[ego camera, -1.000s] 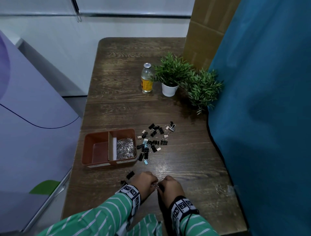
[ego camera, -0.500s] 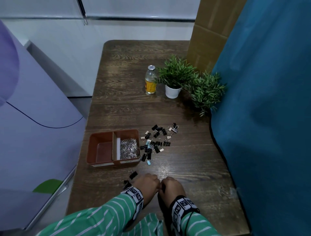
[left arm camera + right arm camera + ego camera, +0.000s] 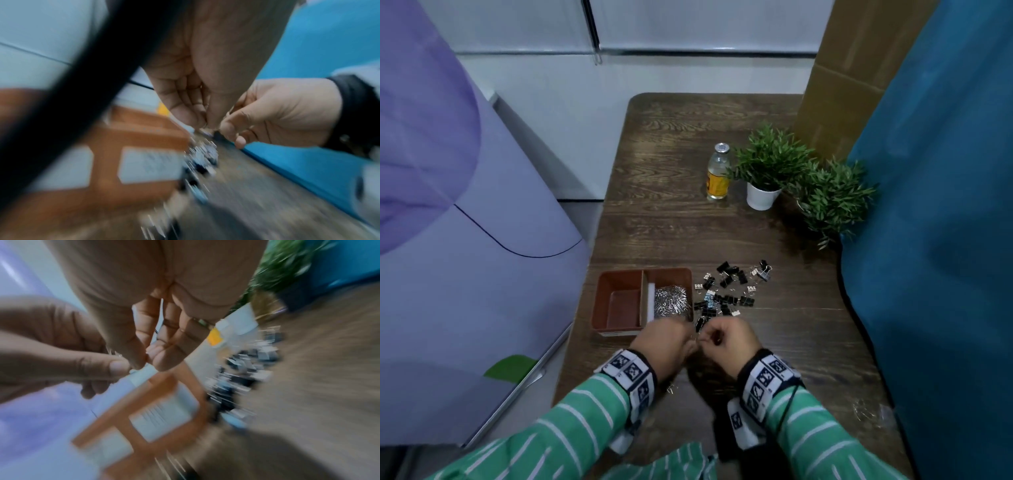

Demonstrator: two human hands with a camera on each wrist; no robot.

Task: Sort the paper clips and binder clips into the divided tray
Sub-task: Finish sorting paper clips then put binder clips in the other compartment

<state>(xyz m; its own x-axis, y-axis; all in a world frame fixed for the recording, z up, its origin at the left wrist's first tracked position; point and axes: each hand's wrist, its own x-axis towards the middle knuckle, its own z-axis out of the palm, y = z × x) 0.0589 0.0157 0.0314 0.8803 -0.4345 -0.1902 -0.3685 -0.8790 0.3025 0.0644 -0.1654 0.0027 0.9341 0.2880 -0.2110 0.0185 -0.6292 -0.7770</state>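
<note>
The brown divided tray point(image 3: 599, 308) sits at the table's left edge. Its left compartment is empty and its right one holds a heap of silver paper clips point(image 3: 671, 301). Black binder clips point(image 3: 729, 291) lie scattered just right of the tray. My left hand point(image 3: 688, 344) and right hand point(image 3: 709, 337) meet above the table at the tray's front right corner. In the right wrist view the left hand point(image 3: 123, 368) pinches thin wire paper clips point(image 3: 114, 352) and the right hand point(image 3: 147, 361) pinches at the same spot. Both wrist views are blurred.
A glass bottle point(image 3: 718, 174) and two potted plants point(image 3: 767, 171) stand at the back of the table. A blue curtain point(image 3: 928, 240) hangs along the right edge. A few loose paper clips point(image 3: 671, 389) lie by my left wrist, and a clear bag point(image 3: 869, 413) lies at the front right.
Both hands have risen off the table near its front edge and moved forward to the tray's front right corner, still pressed together. The loose binder clip beside my left hand is hidden now.
</note>
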